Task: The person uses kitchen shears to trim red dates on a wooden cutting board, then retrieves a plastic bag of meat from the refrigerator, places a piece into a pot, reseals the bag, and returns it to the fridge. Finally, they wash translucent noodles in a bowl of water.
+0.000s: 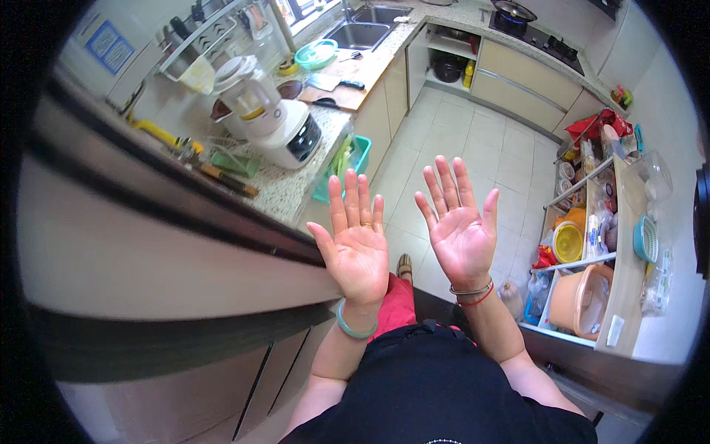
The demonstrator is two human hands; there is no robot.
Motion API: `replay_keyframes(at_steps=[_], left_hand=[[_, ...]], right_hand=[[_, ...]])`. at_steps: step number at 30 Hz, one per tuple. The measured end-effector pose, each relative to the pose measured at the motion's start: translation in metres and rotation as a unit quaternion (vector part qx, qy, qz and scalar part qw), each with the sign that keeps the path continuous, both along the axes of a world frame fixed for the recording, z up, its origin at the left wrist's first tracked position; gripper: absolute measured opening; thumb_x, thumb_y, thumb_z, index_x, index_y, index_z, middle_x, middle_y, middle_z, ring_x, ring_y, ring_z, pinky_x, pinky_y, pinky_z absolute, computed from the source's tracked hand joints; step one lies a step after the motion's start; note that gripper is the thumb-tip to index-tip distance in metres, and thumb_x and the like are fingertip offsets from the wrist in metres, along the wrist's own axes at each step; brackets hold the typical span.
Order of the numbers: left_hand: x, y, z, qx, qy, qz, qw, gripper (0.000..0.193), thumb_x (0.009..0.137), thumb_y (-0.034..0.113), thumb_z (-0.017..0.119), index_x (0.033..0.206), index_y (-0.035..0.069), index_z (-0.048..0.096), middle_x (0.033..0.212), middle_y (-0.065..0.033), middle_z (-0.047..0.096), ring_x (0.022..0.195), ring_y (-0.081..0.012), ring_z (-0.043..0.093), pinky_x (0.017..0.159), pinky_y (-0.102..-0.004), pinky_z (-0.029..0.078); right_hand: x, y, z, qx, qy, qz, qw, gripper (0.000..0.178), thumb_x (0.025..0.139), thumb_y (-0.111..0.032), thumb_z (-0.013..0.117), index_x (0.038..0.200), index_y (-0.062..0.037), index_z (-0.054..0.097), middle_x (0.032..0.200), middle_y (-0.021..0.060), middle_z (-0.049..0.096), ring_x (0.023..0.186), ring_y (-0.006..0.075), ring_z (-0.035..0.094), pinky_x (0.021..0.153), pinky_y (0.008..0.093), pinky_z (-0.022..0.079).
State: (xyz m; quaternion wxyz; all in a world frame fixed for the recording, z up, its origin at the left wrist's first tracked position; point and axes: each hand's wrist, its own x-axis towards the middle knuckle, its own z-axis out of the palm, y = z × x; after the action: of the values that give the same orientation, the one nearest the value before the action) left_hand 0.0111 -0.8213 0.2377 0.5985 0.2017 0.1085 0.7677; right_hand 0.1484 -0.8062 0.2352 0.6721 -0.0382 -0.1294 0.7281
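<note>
Both of my hands are held out in front of me, palms up and with nothing in them. My left hand (pixel 358 244) has its fingers spread, a ring on one finger and a pale green bangle (pixel 356 323) at the wrist. Its thumb side lies in front of the dark edge beside the counter; whether they touch I cannot tell. Over the tiled floor, my right hand (pixel 461 229) has its fingers stretched out too, with a metal bangle and a red cord (pixel 475 296) round the wrist. The two hands are apart from each other.
On the left counter stand a white blender (pixel 268 122), a cutting board (pixel 336 92) with knives, and a turquoise basin (pixel 316 54) near the sink (pixel 359 35). A teal bin (pixel 361 153) sits below. Shelves at right hold a peach bucket (pixel 577 300). Dark-topped stove (pixel 534 43) at the back.
</note>
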Motion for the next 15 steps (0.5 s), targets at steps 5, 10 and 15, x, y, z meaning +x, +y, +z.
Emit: replay_keyframes(at_steps=[5, 10, 15], left_hand=[[0.019, 0.108, -0.001, 0.017, -0.008, -0.018, 1.0, 0.07, 0.098, 0.059, 0.026, 0.15, 0.012, 0.026, 0.155, -0.0102, 0.027, 0.143, -0.0241, 0.024, 0.116, -0.0427, 0.017], [0.03, 0.221, 0.01, 0.034, 0.009, -0.022, 0.999, 0.069, 0.098, 0.059, 0.026, 0.15, 0.013, 0.026, 0.155, -0.0102, 0.027, 0.144, -0.0244, 0.023, 0.116, -0.0426, 0.017], [0.028, 0.316, 0.015, 0.026, 0.0, -0.028, 0.999, 0.068, 0.098, 0.059, 0.026, 0.149, 0.013, 0.028, 0.155, -0.0095, 0.028, 0.143, -0.0235, 0.024, 0.115, -0.0426, 0.021]], right_hand=[[0.022, 0.105, 0.004, 0.008, -0.018, -0.016, 1.0, 0.067, 0.099, -0.057, 0.029, 0.148, -0.0115, 0.029, 0.154, 0.0085, 0.028, 0.143, 0.0244, 0.025, 0.115, 0.0442, 0.02], [0.028, 0.219, 0.021, 0.019, -0.023, -0.009, 1.0, 0.067, 0.099, -0.056, 0.03, 0.148, -0.0112, 0.029, 0.154, 0.0086, 0.029, 0.142, 0.0247, 0.026, 0.115, 0.0445, 0.021], [0.021, 0.314, 0.026, 0.005, -0.02, 0.0, 1.0, 0.066, 0.099, -0.056, 0.03, 0.147, -0.0115, 0.031, 0.153, 0.0081, 0.03, 0.141, 0.0244, 0.027, 0.115, 0.0439, 0.022]])
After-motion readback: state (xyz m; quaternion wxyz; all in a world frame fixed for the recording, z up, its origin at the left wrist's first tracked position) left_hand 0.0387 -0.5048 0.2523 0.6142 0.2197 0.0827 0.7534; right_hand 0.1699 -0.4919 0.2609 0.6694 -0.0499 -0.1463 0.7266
